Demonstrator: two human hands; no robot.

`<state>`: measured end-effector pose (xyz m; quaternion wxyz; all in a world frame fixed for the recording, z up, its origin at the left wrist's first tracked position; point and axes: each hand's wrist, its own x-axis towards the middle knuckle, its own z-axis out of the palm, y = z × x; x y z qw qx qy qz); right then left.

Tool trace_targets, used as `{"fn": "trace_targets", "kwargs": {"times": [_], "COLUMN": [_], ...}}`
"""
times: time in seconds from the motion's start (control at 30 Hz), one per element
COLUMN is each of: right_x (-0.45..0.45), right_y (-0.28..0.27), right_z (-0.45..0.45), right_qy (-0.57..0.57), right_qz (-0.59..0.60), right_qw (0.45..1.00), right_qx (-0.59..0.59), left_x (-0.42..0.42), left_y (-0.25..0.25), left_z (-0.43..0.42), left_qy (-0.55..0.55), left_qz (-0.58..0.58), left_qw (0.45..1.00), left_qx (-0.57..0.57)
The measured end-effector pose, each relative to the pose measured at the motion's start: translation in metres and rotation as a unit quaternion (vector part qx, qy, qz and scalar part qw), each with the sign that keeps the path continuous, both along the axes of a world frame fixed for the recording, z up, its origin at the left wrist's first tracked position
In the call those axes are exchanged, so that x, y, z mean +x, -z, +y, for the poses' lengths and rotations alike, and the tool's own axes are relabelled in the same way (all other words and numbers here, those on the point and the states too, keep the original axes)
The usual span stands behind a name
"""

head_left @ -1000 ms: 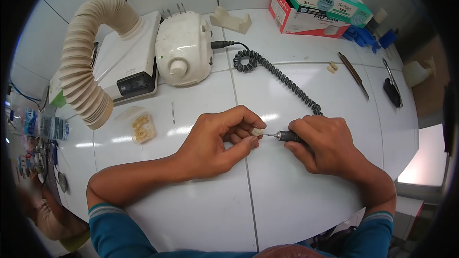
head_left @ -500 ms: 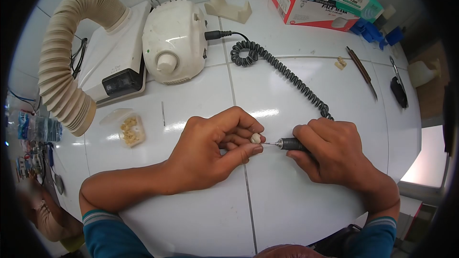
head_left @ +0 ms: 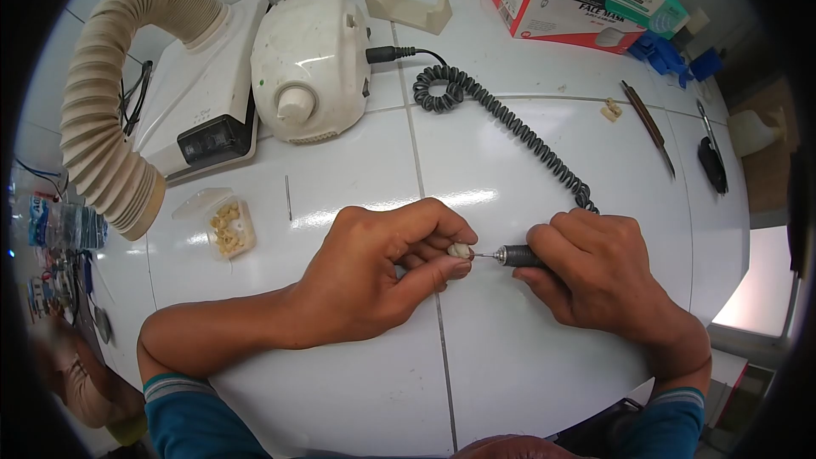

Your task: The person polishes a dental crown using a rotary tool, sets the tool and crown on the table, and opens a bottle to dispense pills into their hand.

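Between the fingertips and thumb of my left hand (head_left: 387, 268) is a small off-white piece that looks like a tooth (head_left: 460, 251), partly covered by the fingers. My right hand (head_left: 591, 268) is wrapped round a black rotary handpiece (head_left: 520, 256). Its thin metal bit points left and its tip meets the piece, or nearly so; exact contact is too small to tell. A coiled black cord (head_left: 527, 136) runs from behind the right hand up to a white control unit (head_left: 310, 68) with a round knob.
An open clear box (head_left: 229, 229) of yellowish pieces and a thin metal rod (head_left: 288, 197) lie left of my hands. A ribbed hose (head_left: 85, 127) arches at far left. Mask boxes (head_left: 569, 4), a brown-handled tool (head_left: 648, 127) and a handpiece cradle (head_left: 410, 7) are farther back. Another person (head_left: 93, 374) sits lower left.
The small piece has been turned in my left fingers and now lies more sideways against the bit. Both hands have shifted slightly right in view.
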<state>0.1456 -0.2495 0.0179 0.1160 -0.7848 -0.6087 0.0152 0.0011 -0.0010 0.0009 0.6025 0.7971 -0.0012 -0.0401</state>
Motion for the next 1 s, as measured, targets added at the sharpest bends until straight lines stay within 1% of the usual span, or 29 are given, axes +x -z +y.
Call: {"fn": "trace_targets", "kwargs": {"times": [0.23,0.53,0.63,0.73,0.83,1.0], "right_x": [0.0014,0.0010,0.0026,0.0015,0.0019,0.0018], "right_y": [-0.0008,-0.0004,-0.0020,-0.0014,0.0005,0.0027], "right_z": [-0.0008,-0.0003,-0.0006,0.0002,-0.0007,-0.0011], "right_qy": [-0.010,0.006,-0.013,-0.002,-0.002,0.010], "right_qz": [0.001,0.013,0.008,0.009,0.013,0.020], "right_qw": [1.000,1.000,1.000,1.000,1.000,1.000], "right_qx": [-0.001,-0.006,-0.005,-0.001,0.003,0.014], "left_x": [0.0005,0.0003,0.0005,0.0007,0.0006,-0.0005], "left_y": [-0.0008,-0.0008,0.0009,-0.0011,-0.0033,0.0020], "left_z": [0.0000,0.0002,0.0000,0.0000,0.0001,-0.0012], "left_qy": [0.008,0.013,0.008,0.006,0.016,0.005], "left_qz": [0.000,0.009,0.007,0.024,0.021,0.003], "left_qw": [1.000,1.000,1.000,1.000,1.000,1.000], "left_qx": [0.009,0.001,-0.004,-0.013,0.002,-0.012]}}
